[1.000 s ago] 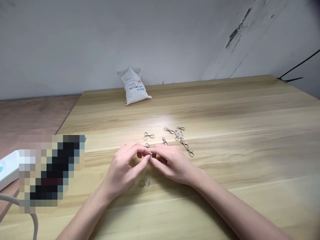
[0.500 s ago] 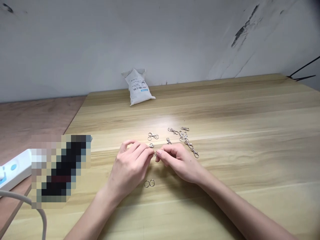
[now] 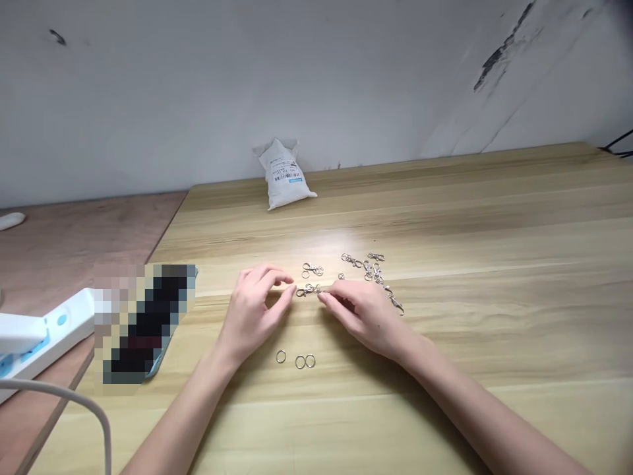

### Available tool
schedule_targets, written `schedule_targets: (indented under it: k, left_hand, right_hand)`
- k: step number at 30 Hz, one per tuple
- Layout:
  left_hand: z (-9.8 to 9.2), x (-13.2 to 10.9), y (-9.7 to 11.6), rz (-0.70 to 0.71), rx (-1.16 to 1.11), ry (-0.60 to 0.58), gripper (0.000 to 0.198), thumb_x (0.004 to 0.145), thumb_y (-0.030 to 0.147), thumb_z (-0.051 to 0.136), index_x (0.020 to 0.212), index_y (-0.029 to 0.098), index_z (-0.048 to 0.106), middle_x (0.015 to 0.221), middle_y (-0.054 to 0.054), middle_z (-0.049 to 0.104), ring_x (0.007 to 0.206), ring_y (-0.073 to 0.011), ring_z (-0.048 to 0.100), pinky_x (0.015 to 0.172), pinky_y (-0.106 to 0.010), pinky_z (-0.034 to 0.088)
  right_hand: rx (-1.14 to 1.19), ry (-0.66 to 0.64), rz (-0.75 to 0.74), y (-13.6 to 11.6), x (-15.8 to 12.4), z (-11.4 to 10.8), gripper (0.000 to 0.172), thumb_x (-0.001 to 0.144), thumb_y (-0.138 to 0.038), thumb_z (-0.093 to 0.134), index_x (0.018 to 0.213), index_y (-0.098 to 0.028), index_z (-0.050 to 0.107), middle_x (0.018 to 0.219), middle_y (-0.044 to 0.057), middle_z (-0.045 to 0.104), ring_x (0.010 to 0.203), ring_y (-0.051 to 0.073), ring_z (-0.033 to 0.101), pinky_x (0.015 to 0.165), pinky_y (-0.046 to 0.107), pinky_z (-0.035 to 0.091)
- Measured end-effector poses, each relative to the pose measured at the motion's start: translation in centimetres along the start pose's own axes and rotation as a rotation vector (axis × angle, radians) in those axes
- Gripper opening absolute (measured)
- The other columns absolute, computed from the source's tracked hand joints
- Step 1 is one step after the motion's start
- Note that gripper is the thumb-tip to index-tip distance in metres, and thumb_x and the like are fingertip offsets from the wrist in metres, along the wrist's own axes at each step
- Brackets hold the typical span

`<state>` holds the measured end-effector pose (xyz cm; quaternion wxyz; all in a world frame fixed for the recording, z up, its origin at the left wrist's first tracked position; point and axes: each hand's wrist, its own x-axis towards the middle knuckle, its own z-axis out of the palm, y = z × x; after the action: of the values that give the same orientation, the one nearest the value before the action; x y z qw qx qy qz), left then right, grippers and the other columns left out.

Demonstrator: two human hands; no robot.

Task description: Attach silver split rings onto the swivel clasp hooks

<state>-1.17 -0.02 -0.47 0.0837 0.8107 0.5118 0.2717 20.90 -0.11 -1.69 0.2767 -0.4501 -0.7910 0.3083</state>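
My left hand [image 3: 260,300] is open, thumb and fingers apart, its tips just left of a silver swivel clasp [image 3: 301,292] with small rings about it. My right hand [image 3: 363,310] is closed in a pinch on a small metal clasp [image 3: 318,289], which its fingers partly hide. Behind lies another clasp with rings [image 3: 312,268]. A loose split ring [image 3: 281,357] and a pair of touching split rings [image 3: 305,361] lie nearer to me. Several clasps with rings [image 3: 368,269] are scattered beyond my right hand, some partly covered by it.
A white labelled packet [image 3: 284,178] stands at the back of the wooden table [image 3: 469,231], near the wall. At the left are a blurred-out dark phone-like object [image 3: 148,323], a white power strip [image 3: 74,313] and a grey cable [image 3: 93,409].
My hands have drawn apart; the left has opened and let go. A clasp with rings now shows between them. The left single ring is now visible beside the pair. The view has shifted slightly left.
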Motion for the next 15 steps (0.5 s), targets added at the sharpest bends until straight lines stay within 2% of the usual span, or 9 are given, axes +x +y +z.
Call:
schedule_targets:
  k: [2,4,6,8,11,15]
  left_hand:
    - [0.2,0.0,-1.0,-0.039,0.038,-0.047,0.017,0.092,0.029,0.056,0.105,0.02,0.063,0.099,-0.004,0.063,0.087,-0.0172,0.061,0.086,-0.036,0.043]
    - [0.4,0.0,-1.7,-0.015,0.035,-0.097,0.023,0.092,0.032,0.056,0.111,0.02,0.063,0.103,-0.006,0.061,0.095,-0.0193,0.059,0.086,-0.036,0.044]
    - [0.6,-0.1,-1.9,0.021,0.029,-0.123,0.023,0.092,0.033,0.058,0.11,0.021,0.064,0.105,-0.006,0.06,0.1,-0.0206,0.057,0.087,-0.036,0.045]
    - [0.7,-0.2,-1.8,0.044,0.034,-0.135,0.021,0.091,0.034,0.059,0.108,0.022,0.066,0.104,-0.006,0.06,0.098,-0.0203,0.057,0.087,-0.036,0.045]
    - [1.0,-0.2,-1.2,0.06,0.049,-0.134,0.018,0.092,0.033,0.058,0.104,0.024,0.068,0.101,-0.005,0.06,0.095,-0.0197,0.057,0.085,-0.036,0.044]
    - [1.6,-0.1,-0.2,0.035,0.058,-0.092,0.017,0.093,0.031,0.056,0.102,0.022,0.067,0.097,-0.005,0.059,0.093,-0.0191,0.056,0.084,-0.036,0.044]
  right_hand:
    - [-0.101,0.029,-0.004,0.4,0.1,-0.1,0.032,0.097,-0.034,0.046,0.079,-0.018,0.067,0.071,0.002,0.065,0.063,0.013,0.052,0.061,0.028,0.034]
    - [-0.142,0.05,-0.003,0.9,0.2,-0.5,0.027,0.097,-0.035,0.047,0.092,-0.02,0.069,0.082,0.003,0.07,0.069,0.014,0.059,0.063,0.027,0.036]
    - [-0.226,0.101,0.008,1.4,0.2,-1.2,0.026,0.097,-0.034,0.046,0.1,-0.02,0.069,0.089,0.005,0.072,0.071,0.015,0.062,0.062,0.027,0.037]
    - [-0.364,0.143,0.04,1.9,0.1,-1.8,0.027,0.096,-0.035,0.048,0.104,-0.019,0.069,0.087,0.006,0.071,0.067,0.016,0.061,0.057,0.027,0.034]
    - [-0.499,0.095,0.035,2.3,0.1,-2.2,0.026,0.094,-0.038,0.051,0.098,-0.021,0.07,0.083,0.005,0.069,0.064,0.016,0.06,0.051,0.026,0.026]
    - [-0.55,0.069,0.012,2.4,0.2,-1.9,0.029,0.096,-0.034,0.046,0.092,-0.021,0.071,0.084,0.005,0.068,0.059,0.015,0.057,0.049,0.027,0.021]
